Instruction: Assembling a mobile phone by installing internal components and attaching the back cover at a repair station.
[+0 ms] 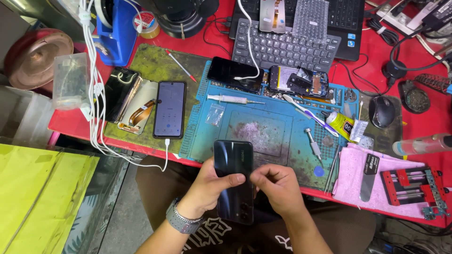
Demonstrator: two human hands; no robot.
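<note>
My left hand grips a dark glossy phone, back side up, over the near edge of the blue work mat. Its thumb lies across the phone's back. My right hand touches the phone's right edge with curled fingers, fingertips pinched near the side. A watch sits on my left wrist.
On the mat lie a syringe, a toothbrush, a screwdriver, a glue tube and an opened phone. Another phone charges on the green mat. A keyboard, mouse and pink cloth lie around.
</note>
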